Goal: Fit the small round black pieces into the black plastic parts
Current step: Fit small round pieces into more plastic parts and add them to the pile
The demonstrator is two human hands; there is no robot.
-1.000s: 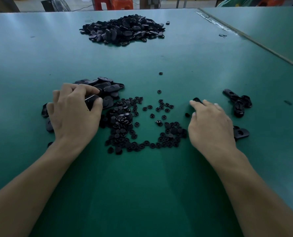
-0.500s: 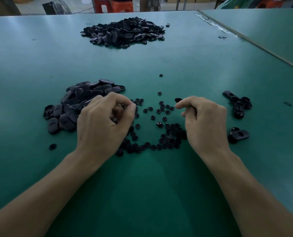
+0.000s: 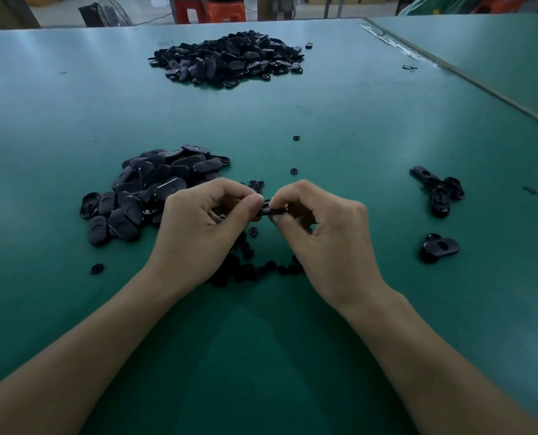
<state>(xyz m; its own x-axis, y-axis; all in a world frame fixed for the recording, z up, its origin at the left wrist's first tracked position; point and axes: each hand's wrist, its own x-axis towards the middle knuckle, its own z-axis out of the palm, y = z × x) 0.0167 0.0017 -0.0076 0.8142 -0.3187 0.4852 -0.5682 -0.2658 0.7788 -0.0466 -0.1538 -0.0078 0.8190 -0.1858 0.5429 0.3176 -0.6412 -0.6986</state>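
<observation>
My left hand and my right hand meet above the middle of the green table. Between their fingertips sits one black plastic part, pinched from both sides. Whether a small round piece is in it is hidden by my fingers. A near pile of oval black plastic parts lies just left of my left hand. Loose small round black pieces are scattered under and between my hands, partly covered by them.
A large heap of black parts lies at the far centre. A few black parts and another sit to the right. Single round pieces lie further out. A second table joins at the right.
My left hand left the near pile with a part and moved right. My right hand came left from the scattered round pieces. Both hands now meet and pinch the part.
</observation>
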